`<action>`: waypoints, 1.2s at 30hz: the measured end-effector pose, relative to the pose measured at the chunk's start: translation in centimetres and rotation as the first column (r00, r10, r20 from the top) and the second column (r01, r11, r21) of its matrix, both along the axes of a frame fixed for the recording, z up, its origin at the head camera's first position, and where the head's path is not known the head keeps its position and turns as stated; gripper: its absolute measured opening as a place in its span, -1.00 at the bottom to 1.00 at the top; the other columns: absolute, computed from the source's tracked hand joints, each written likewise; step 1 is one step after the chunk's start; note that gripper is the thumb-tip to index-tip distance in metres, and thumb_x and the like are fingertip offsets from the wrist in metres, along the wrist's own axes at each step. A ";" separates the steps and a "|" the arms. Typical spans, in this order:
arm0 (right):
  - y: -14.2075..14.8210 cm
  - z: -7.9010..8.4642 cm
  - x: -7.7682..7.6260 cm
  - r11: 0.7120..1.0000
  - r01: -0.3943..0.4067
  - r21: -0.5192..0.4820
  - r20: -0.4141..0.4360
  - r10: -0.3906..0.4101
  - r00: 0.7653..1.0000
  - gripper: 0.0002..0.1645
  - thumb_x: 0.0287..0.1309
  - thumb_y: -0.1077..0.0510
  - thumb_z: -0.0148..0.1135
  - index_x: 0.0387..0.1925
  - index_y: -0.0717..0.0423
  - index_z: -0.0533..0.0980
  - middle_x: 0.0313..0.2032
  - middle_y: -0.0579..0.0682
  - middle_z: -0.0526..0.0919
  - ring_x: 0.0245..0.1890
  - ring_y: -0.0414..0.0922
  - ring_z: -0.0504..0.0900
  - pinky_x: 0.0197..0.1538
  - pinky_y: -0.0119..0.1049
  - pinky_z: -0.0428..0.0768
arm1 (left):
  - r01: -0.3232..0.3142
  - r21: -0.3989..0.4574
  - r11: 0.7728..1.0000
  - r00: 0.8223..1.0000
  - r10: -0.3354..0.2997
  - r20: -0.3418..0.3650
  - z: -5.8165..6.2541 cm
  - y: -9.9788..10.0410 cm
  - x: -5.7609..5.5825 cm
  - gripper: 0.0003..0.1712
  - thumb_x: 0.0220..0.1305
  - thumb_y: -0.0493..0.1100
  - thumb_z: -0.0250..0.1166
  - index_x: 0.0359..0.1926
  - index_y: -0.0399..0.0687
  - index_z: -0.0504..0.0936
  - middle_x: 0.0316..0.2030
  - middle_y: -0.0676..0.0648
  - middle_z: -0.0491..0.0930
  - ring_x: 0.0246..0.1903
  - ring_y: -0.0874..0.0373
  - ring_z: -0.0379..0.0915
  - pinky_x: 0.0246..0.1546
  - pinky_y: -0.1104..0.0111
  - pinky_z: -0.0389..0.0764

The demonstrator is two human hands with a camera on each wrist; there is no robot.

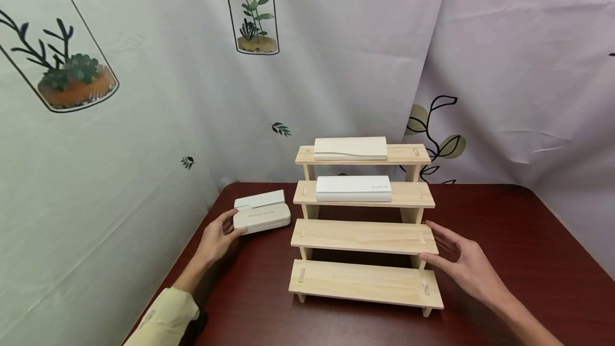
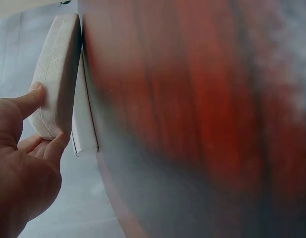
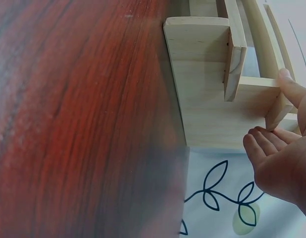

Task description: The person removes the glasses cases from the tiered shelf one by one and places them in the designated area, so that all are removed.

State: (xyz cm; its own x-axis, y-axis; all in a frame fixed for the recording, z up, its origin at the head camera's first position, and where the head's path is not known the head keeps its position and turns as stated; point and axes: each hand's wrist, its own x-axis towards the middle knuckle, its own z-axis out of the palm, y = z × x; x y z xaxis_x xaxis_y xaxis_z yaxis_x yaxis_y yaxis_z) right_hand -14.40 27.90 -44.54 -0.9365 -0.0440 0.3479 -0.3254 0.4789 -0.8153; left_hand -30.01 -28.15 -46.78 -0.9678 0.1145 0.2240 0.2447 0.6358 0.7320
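At the left of the head view, my left hand [image 1: 216, 237] grips the near end of an off-white, rounded glasses case [image 1: 263, 218], thumb on one side and fingers on the other. Just behind it lies a second white case [image 1: 259, 199], also partly visible in the left wrist view. My right hand [image 1: 470, 267] holds the right end of a stepped wooden display stand [image 1: 362, 283], at its second tier from the bottom. Thumb and fingers straddle the board's end in the right wrist view.
A cream glasses case [image 1: 351, 149] lies on the stand's top tier, and a white glasses case [image 1: 353, 190] on the tier below. The dark red table [image 1: 519, 239] has a plant-printed cloth [image 1: 336, 79] hanging behind and to its left.
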 end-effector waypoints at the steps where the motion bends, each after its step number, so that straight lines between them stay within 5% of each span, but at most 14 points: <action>1: 0.0 0.0 0.0 1.000 0.002 0.003 0.001 -0.002 1.000 -0.08 0.25 0.18 0.57 0.51 0.38 0.34 0.32 0.42 0.54 0.16 -0.58 0.46 0.04 -0.63 0.60 | 0.003 -0.009 1.000 1.000 -0.003 0.002 0.0 0.0 -0.1 -0.20 0.37 -0.29 0.49 0.51 -0.42 0.34 0.42 -0.48 0.38 0.37 -0.29 0.42 0.26 0.01 0.55; 14: 0.0 0.0 0.0 1.000 -0.004 0.001 0.001 0.004 1.000 -0.08 0.25 0.18 0.56 0.52 0.36 0.34 0.32 0.42 0.54 0.16 -0.57 0.47 0.04 -0.64 0.60 | -0.005 -0.070 0.998 0.997 0.010 0.077 -0.3 -0.4 -1.1 -0.18 0.40 -0.31 0.46 0.54 -0.41 0.30 0.50 -0.49 0.26 0.41 -0.35 0.34 0.27 -0.06 0.56; 36: 0.1 0.0 0.0 1.000 -0.008 -0.003 0.000 0.008 1.000 -0.08 0.25 0.19 0.56 0.51 0.37 0.34 0.33 0.42 0.53 0.17 -0.57 0.47 0.04 -0.63 0.60 | 0.013 -0.124 0.992 0.997 -0.002 0.082 -0.4 -0.5 -1.9 -0.24 0.42 -0.41 0.38 0.52 -0.49 0.28 0.47 -0.57 0.23 0.43 -0.38 0.30 0.31 -0.09 0.53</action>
State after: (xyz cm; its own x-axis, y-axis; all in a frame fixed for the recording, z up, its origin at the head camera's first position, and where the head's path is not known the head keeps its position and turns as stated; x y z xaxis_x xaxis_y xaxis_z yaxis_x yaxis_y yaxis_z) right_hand -14.40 27.96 -44.57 -0.9362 -0.0507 0.3478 -0.3291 0.4738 -0.8168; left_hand -31.87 -28.68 -47.23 -0.9813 0.1438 0.1280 0.1925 0.7218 0.6648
